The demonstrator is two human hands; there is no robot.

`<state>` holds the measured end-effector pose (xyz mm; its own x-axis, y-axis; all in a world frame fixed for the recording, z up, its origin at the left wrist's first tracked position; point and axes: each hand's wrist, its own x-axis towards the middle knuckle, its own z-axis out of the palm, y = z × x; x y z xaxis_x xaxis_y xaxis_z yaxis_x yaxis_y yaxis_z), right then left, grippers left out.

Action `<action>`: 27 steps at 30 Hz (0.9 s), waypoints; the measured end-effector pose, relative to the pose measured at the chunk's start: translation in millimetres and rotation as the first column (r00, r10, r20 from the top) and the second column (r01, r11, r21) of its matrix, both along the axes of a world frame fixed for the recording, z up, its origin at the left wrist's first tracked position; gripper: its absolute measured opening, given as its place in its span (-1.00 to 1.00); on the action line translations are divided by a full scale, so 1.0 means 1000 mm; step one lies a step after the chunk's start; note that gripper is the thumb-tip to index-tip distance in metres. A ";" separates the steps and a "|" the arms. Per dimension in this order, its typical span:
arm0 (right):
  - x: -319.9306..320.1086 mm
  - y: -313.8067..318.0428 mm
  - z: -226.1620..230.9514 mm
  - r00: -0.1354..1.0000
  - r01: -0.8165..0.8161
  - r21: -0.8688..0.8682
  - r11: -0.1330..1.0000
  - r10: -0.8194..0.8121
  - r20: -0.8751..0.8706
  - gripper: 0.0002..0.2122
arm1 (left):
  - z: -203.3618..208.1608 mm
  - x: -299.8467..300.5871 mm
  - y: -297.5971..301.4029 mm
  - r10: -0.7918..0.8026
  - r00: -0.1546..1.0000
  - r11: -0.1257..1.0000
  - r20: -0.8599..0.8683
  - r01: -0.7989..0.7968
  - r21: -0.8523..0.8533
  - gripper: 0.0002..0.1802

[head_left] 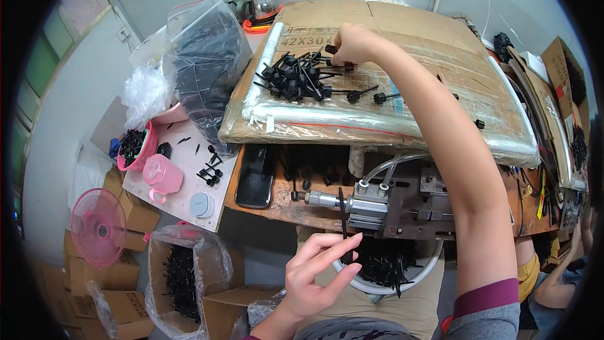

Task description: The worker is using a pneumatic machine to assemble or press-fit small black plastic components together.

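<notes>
Low in front of me, my left hand point(318, 271) pinches a thin black stick-shaped part point(343, 211), which points upward between thumb and fingers. My right arm reaches far forward over a cardboard-topped surface point(453, 88). There my right hand point(357, 44) has its fingers closed on a black part with a knobbed end point(330, 49); its other end is hidden by the fingers. Beside that hand lies a pile of similar black parts point(296, 75). Between my hands sits a metal clamping device point(368, 211) with a cylinder and clear hoses.
Below the device, a white basket point(431, 267) holds many black parts. A phone point(255, 176) lies on the wooden bench. To the left are a pink cup point(162, 175), a pink basket point(148, 148), a pink fan point(98, 226) and a bag-lined box point(217, 249). Another person point(560, 286) sits at right.
</notes>
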<state>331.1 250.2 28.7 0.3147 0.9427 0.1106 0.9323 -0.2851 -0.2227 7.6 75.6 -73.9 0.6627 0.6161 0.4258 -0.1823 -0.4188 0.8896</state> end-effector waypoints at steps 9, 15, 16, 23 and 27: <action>0.003 -0.006 0.008 0.975 -0.003 -0.134 0.991 -0.027 -0.222 -0.71 | 0.002 0.004 -0.009 -0.043 0.999 0.999 -0.008 0.043 -0.008 -0.54; -0.004 -0.065 0.024 0.982 -0.103 0.095 0.990 0.086 0.168 -0.89 | 0.006 0.014 -0.021 -0.125 0.985 0.989 -0.118 0.133 0.060 -0.53; -0.008 -0.074 0.020 0.935 -0.147 0.139 0.979 0.091 0.344 -0.93 | 0.006 0.016 -0.023 -0.164 0.976 0.983 -0.143 0.174 0.062 -0.54; -0.003 -0.206 0.002 0.816 -0.274 0.246 0.930 0.089 0.571 -0.88 | -0.002 0.051 -0.040 -0.159 0.983 0.948 -0.096 0.179 0.265 -0.68; -0.015 -0.285 -0.014 0.888 -0.273 0.431 0.860 0.053 0.456 -0.81 | -0.020 0.072 -0.052 -0.083 0.988 0.912 -0.133 0.129 0.390 -0.71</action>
<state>316.4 -34.6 14.8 -0.0186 0.7715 0.6359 0.9882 -0.0825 0.1290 80.0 23.3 -94.4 0.7717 0.3354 0.5403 -0.1553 -0.7245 0.6715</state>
